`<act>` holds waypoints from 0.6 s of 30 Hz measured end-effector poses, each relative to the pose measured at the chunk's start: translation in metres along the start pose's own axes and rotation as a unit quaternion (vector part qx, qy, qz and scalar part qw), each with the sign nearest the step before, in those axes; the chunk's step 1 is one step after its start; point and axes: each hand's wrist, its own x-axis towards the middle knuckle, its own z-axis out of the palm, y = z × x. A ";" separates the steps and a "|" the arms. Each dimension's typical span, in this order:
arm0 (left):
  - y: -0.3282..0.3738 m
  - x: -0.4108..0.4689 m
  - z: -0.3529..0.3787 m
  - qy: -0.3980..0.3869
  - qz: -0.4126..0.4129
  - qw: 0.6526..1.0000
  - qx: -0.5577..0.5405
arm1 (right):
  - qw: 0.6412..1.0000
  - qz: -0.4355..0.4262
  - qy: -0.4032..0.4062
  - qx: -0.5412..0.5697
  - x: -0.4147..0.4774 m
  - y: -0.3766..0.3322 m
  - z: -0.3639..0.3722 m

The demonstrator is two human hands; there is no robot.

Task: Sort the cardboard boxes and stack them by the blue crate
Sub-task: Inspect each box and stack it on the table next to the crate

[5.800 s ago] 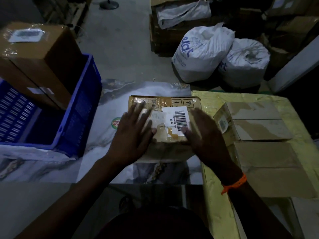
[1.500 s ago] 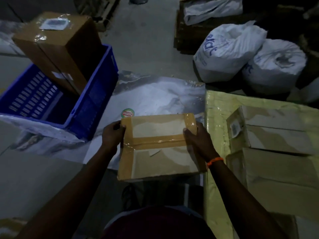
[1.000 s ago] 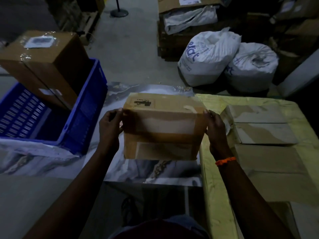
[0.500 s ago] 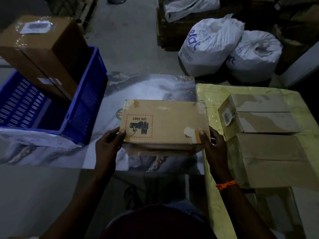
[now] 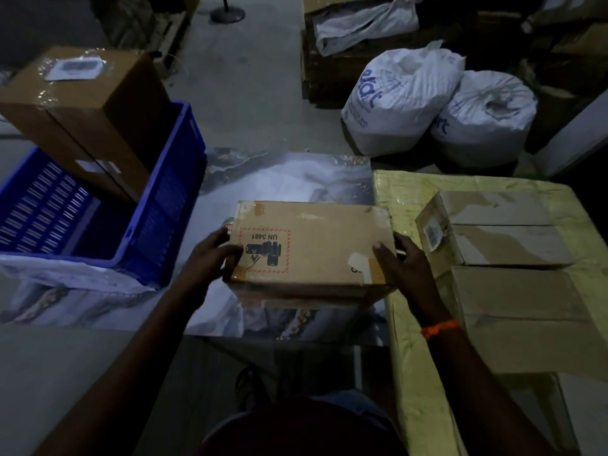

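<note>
A flat cardboard box [image 5: 316, 245] with a red-bordered "UN 3481" label facing up sits in front of me over the marbled sheet [image 5: 283, 172]. My left hand [image 5: 214, 258] grips its left edge, thumb on top. My right hand [image 5: 399, 261] grips its right edge, thumb on the top face. The blue crate [image 5: 164, 205] stands to the left, with a tall brown box [image 5: 88, 110] leaning inside it. Two more cardboard boxes, one [image 5: 493, 228] behind the other [image 5: 523, 314], lie on the yellow-wrapped surface [image 5: 404, 324] to the right.
Two white sacks [image 5: 398, 97] [image 5: 487, 116] sit on the concrete floor beyond the table. Dark pallets and cartons [image 5: 345, 31] stand further back. A round stand base [image 5: 227, 13] is at the far top. White plastic [image 5: 65, 274] lies under the crate's front.
I have turned the box over between my hands, from its taped face to the "UN 3481" face. Over the last half second it has moved very little.
</note>
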 end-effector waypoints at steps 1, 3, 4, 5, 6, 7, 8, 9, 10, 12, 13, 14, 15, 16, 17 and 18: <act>0.013 0.008 0.002 -0.003 -0.005 1.000 0.018 | 1.000 0.006 -0.014 -0.011 0.012 -0.011 -0.001; 0.032 0.023 0.007 -0.007 -0.021 0.998 0.066 | 0.999 0.029 -0.038 -0.026 0.036 -0.032 0.002; 0.037 0.029 0.008 -0.010 -0.025 0.995 0.092 | 0.997 0.045 -0.049 -0.033 0.046 -0.040 0.004; 0.041 0.035 0.010 -0.010 -0.024 0.994 0.109 | 0.996 0.054 -0.060 -0.045 0.054 -0.048 0.006; 0.044 0.040 0.011 -0.006 -0.019 0.993 0.117 | 0.995 0.061 -0.061 -0.053 0.061 -0.053 0.009; 0.047 0.043 0.013 -0.001 -0.009 0.993 0.120 | 0.994 0.069 -0.052 -0.060 0.068 -0.057 0.011; 0.049 0.046 0.016 0.002 0.005 0.993 0.116 | 0.995 0.070 -0.039 -0.062 0.073 -0.059 0.012; 0.051 0.047 0.018 0.011 0.017 0.994 0.107 | 0.996 0.064 -0.024 -0.059 0.074 -0.062 0.013; 0.052 0.049 0.020 0.022 0.031 0.995 0.092 | 0.997 0.056 -0.004 -0.058 0.073 -0.065 0.013; 0.054 0.048 0.023 0.044 0.060 0.996 0.056 | 0.997 0.034 0.044 -0.051 0.066 -0.076 0.010; 0.054 0.047 0.025 0.055 0.067 0.996 0.034 | 0.997 0.025 0.060 -0.038 0.062 -0.078 0.009; 0.052 0.044 0.025 0.066 0.064 0.996 0.006 | 0.997 0.022 0.072 -0.019 0.057 -0.078 0.008; 0.051 0.040 0.027 0.075 0.055 0.995 -0.032 | 0.997 0.023 0.079 -0.001 0.052 -0.075 0.006; 0.047 0.037 0.027 0.080 0.043 0.994 -0.066 | 0.996 0.032 0.084 0.017 0.047 -0.068 0.004; 0.042 0.033 0.027 0.082 0.035 0.992 -0.089 | 0.995 0.043 0.084 0.033 0.041 -0.061 0.003; 0.034 0.028 0.028 0.083 0.030 0.992 -0.095 | 0.994 0.052 0.084 0.044 0.032 -0.054 0.003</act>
